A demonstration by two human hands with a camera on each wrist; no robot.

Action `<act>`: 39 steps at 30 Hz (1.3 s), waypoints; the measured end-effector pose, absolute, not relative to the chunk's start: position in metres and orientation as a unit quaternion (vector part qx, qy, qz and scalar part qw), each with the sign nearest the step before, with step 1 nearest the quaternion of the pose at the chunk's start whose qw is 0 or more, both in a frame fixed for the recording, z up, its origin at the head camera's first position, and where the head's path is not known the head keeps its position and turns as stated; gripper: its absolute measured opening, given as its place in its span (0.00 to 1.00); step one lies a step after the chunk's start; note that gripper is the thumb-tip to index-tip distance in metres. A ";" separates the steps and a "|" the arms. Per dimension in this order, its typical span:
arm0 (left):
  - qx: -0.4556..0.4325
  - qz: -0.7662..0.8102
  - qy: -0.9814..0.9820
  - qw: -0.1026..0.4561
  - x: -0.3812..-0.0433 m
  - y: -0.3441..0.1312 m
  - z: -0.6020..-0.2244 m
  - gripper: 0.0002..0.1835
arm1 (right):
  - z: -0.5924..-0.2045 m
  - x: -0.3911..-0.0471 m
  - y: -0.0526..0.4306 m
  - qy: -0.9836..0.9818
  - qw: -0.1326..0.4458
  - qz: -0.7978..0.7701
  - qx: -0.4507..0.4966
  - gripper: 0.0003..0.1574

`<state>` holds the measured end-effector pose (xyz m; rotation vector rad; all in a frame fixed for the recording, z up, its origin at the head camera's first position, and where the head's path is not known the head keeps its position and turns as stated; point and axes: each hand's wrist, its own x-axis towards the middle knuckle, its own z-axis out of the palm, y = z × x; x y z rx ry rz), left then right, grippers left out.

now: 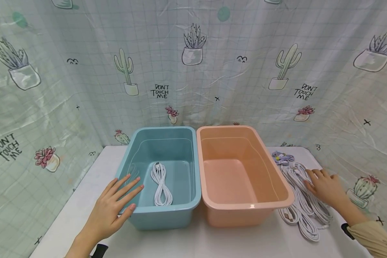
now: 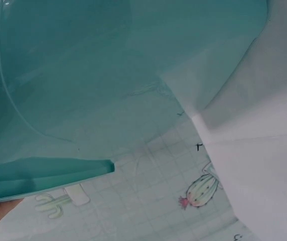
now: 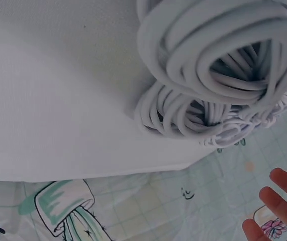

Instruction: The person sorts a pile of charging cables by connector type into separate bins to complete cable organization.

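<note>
At the right of the head view we see the heap of coiled white cables [image 1: 304, 200], lying on the white table [image 1: 219, 247]. Our right hand [image 1: 327, 188] hangs at its upper right edge, fingers parted and pinching nothing; whether they touch a coil we cannot tell. A smaller purplish bundle [image 1: 282, 157] lies just above the heap. One looped white cable [image 1: 161, 184] lies inside the blue bin [image 1: 148, 209], left of centre. The orange bin [image 1: 245, 206], with no cable in it, stands between that bin and the heap. At lower left, our left hand [image 1: 113, 208] is spread over the blue rim, gripping nothing. We judge the step in hand to be picking out a coil; the next move calls for pinching just one, free of its neighbours.
</note>
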<state>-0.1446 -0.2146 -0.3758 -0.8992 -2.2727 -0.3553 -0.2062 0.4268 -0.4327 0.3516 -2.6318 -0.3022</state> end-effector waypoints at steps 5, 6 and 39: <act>-0.343 -0.136 -0.869 0.330 -0.145 -0.215 -0.376 0.21 | -0.437 -0.206 0.424 -0.965 0.210 -0.108 0.109 0.26; -0.343 -0.136 -0.869 0.330 -0.145 -0.215 -0.376 0.21 | -0.438 -0.206 0.424 -0.967 0.204 -0.109 0.104 0.26; -0.345 -0.140 -0.868 0.330 -0.145 -0.214 -0.375 0.22 | -0.456 -0.212 0.418 -0.992 0.082 -0.068 0.073 0.22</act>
